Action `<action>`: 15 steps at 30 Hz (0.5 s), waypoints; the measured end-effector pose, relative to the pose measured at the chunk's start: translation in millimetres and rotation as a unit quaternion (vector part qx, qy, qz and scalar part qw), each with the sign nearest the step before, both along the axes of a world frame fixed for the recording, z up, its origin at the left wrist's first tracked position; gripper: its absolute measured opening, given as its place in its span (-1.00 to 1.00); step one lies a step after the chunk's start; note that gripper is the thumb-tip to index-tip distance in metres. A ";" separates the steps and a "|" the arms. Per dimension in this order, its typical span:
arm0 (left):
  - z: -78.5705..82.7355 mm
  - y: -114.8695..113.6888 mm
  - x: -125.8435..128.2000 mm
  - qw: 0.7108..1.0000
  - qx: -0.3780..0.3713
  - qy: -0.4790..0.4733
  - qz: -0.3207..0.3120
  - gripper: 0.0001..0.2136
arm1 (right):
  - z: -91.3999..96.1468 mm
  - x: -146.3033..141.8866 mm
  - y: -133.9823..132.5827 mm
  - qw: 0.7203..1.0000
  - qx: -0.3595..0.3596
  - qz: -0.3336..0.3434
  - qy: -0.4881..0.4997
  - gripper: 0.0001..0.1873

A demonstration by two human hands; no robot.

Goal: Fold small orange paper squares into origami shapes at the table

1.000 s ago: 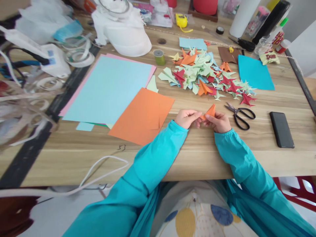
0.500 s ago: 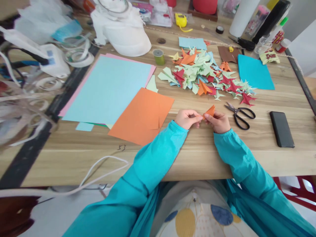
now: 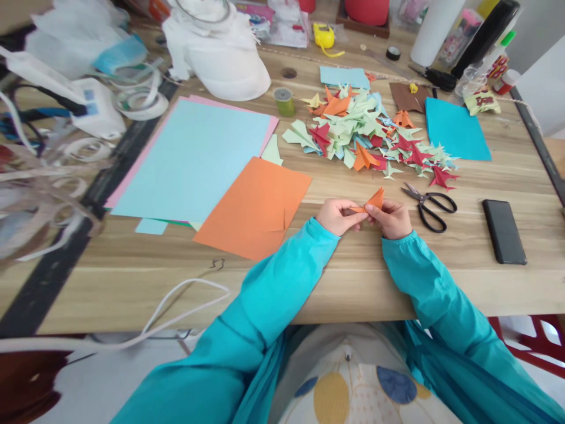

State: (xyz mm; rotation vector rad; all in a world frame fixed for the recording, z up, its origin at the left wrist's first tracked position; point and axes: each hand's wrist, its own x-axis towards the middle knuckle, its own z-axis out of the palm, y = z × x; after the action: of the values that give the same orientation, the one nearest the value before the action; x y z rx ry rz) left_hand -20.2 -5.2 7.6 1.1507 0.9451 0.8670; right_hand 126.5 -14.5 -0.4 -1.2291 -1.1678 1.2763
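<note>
Between my two hands is a small folded orange paper piece (image 3: 375,199), its pointed flap standing up beside my right fingers. My left hand (image 3: 339,216) pinches its left end, fingers closed. My right hand (image 3: 392,218) grips the other side between thumb and fingers. Just right of that hand lie black-handled scissors (image 3: 429,206), blades slightly apart. Left of my hands is a sheet of orange paper (image 3: 253,209) with a slit cut near its right side. A pile of folded paper figures (image 3: 357,126) in green, orange and red lies beyond my hands.
Light blue and pink sheets (image 3: 194,153) are stacked at the left. A black phone (image 3: 504,231) lies at the right, with a blue paper stack (image 3: 457,129) behind it. A thread spool (image 3: 283,102), white cap (image 3: 225,59) and tape measure (image 3: 323,36) stand farther back. Cables clutter the far left.
My left hand has shifted slightly to the right along the orange piece, its fingertips now closer to my right hand. My right hand stays almost still.
</note>
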 end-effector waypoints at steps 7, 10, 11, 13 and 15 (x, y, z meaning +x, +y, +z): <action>5.0 -2.3 0.9 1.000 -0.003 -0.007 0.009 -0.81 | -2.0 0.0 0.7 1.000 -0.011 0.007 0.009 -0.74; 6.0 -3.2 0.7 1.000 0.007 -0.011 0.003 -0.81 | -0.1 -0.7 0.5 0.999 -0.029 0.016 0.041 -0.74; 5.7 -3.4 0.5 1.000 0.015 -0.013 0.002 -0.81 | 0.9 -0.9 0.3 0.998 -0.038 0.018 0.052 -0.74; 4.7 -3.8 -0.1 0.999 0.033 -0.018 -0.002 -0.81 | 2.8 -0.9 0.0 0.996 -0.051 0.024 0.070 -0.74; 3.7 -4.2 -0.7 0.998 0.053 -0.021 -0.006 -0.82 | 4.0 -0.2 -0.2 0.995 -0.055 0.034 0.081 -0.73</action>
State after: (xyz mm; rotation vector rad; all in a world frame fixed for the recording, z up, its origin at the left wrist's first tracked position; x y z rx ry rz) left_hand -20.9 -9.4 11.3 1.2234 0.8654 0.9380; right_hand 126.3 -14.7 3.5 -1.1502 -1.0421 1.4807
